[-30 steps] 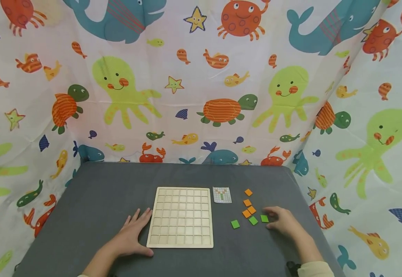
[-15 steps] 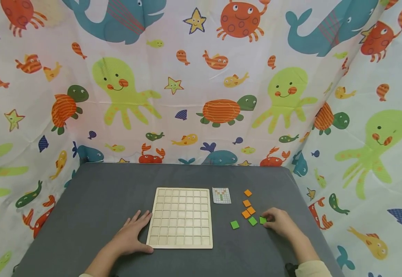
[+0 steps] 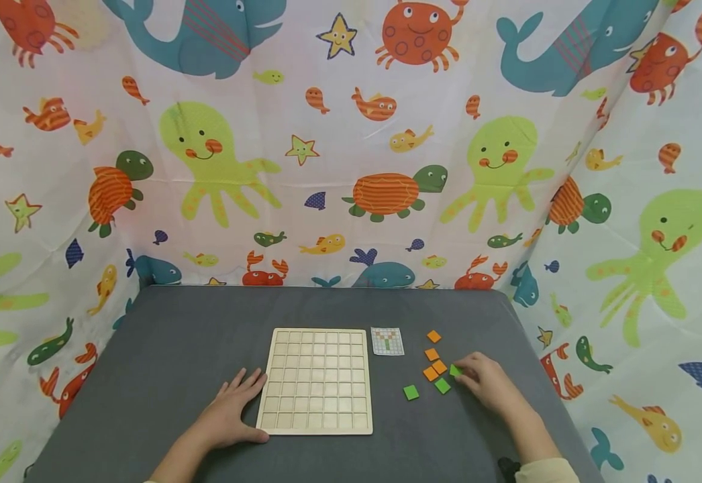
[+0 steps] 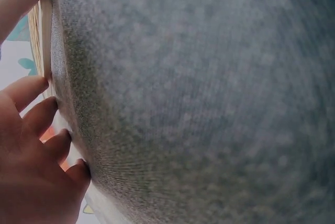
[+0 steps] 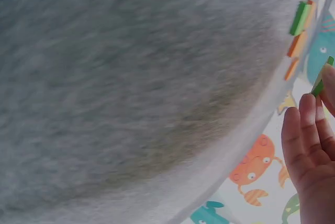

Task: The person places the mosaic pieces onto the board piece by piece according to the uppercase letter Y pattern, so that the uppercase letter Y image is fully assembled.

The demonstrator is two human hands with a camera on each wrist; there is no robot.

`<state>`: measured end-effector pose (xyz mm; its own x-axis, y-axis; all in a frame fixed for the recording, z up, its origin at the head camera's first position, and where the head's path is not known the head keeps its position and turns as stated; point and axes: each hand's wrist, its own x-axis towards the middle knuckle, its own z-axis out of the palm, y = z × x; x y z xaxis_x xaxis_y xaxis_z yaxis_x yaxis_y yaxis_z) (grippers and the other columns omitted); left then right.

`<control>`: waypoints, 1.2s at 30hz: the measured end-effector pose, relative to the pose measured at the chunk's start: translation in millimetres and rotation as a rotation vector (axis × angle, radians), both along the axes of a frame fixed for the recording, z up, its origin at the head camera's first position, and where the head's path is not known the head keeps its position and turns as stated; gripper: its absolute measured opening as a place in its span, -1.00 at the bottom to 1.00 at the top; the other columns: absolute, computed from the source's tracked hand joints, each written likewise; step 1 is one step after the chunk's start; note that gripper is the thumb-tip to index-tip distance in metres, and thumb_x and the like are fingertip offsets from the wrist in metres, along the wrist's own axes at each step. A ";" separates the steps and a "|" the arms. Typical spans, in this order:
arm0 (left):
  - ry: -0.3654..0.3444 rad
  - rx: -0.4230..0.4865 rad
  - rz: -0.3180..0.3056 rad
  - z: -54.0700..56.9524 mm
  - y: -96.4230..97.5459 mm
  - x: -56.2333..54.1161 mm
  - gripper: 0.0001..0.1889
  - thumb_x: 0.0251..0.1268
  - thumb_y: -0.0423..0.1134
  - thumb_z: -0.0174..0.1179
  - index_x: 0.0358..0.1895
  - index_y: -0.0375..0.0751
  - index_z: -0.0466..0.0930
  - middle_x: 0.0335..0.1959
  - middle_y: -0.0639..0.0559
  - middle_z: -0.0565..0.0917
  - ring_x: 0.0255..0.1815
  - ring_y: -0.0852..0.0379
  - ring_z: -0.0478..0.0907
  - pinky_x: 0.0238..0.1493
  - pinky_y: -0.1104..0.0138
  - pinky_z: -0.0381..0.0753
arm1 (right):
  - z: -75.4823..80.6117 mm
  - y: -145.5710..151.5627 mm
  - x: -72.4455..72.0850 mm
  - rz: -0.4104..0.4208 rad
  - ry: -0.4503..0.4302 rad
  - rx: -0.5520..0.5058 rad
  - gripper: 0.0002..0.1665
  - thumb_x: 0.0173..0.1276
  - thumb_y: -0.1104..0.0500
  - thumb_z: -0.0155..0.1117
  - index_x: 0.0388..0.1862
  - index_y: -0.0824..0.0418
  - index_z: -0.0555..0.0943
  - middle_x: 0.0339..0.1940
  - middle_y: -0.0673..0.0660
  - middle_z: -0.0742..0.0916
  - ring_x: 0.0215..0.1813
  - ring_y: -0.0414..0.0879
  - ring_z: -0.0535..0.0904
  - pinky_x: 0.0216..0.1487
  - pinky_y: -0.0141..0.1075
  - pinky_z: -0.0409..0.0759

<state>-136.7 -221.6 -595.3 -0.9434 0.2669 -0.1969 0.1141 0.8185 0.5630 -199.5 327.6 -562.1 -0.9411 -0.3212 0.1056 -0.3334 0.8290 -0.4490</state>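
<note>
My right hand [image 3: 488, 384] pinches a green square tile [image 3: 456, 370] between thumb and fingertips. In the right wrist view that tile [image 5: 323, 76] is lifted off the table, its thin edge showing. My left hand [image 3: 230, 410] rests at the left side of a pale wooden grid board [image 3: 317, 381], fingers spread, the thumb by its lower left corner. The left wrist view shows the fingers [image 4: 32, 92] at the board's edge [image 4: 46, 41]. Left of my right hand lie two more green tiles [image 3: 411, 392] and several orange tiles [image 3: 433, 336].
A small printed grid card [image 3: 387, 341] with coloured squares lies right of the board, near its upper corner. Everything rests on a dark grey cloth-covered table [image 3: 206, 329]. A curtain [image 3: 327, 168] printed with sea animals hangs behind and at both sides.
My right hand has taken hold of the rightmost green tile and raised it from the table, moving slightly up and left. The left hand and board stay in place.
</note>
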 end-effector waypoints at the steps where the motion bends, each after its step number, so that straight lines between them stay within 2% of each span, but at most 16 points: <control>1: -0.003 0.007 0.000 0.2 -0.3 0.1 0.28 -0.37 0.26 0.63 0.58 -0.08 0.22 0.62 -0.07 0.19 0.66 -0.30 -0.10 0.54 -0.30 -0.12 | 1.3 -2.0 0.2 -0.002 0.005 -0.003 -0.71 0.26 0.22 0.49 -0.02 0.21 0.77 -0.17 0.03 0.71 -0.23 -0.21 0.57 -0.21 -0.25 0.63; 12: -0.024 0.096 -0.001 1.9 -3.7 1.9 0.29 -0.36 0.20 0.65 0.58 -0.15 0.20 0.62 -0.17 0.15 0.65 -0.38 -0.19 0.50 -0.37 -0.25 | 5.1 -22.3 1.6 0.029 0.012 -0.031 -0.67 0.28 0.21 0.48 0.02 0.22 0.75 -0.12 0.03 0.69 -0.24 -0.25 0.53 -0.24 -0.30 0.61; 21: -0.047 0.108 0.007 -0.2 -4.4 -1.1 0.29 -0.35 0.20 0.65 0.59 -0.12 0.18 0.63 -0.17 0.13 0.65 -0.36 -0.21 0.51 -0.35 -0.27 | 5.0 -37.6 2.0 0.054 0.096 -0.040 -0.70 0.19 0.25 0.54 -0.06 0.19 0.77 -0.19 0.03 0.68 -0.27 -0.19 0.56 -0.27 -0.31 0.63; 28: -0.039 0.108 0.013 -2.1 -4.8 -2.6 0.29 -0.37 0.22 0.65 0.58 -0.10 0.21 0.62 -0.14 0.15 0.66 -0.34 -0.20 0.52 -0.34 -0.24 | 10.7 -51.8 1.5 0.056 0.073 -0.043 -0.71 0.21 0.24 0.53 -0.07 0.18 0.77 -0.16 0.04 0.68 -0.27 -0.18 0.54 -0.29 -0.37 0.59; 36: -0.039 0.111 0.005 -1.1 -4.6 -1.1 0.29 -0.36 0.22 0.65 0.59 -0.11 0.20 0.62 -0.17 0.15 0.65 -0.37 -0.20 0.51 -0.35 -0.25 | 15.0 -67.2 3.4 0.059 0.057 -0.046 -0.67 0.20 0.22 0.54 -0.02 0.16 0.77 -0.12 0.04 0.68 -0.21 -0.06 0.61 -0.23 -0.34 0.64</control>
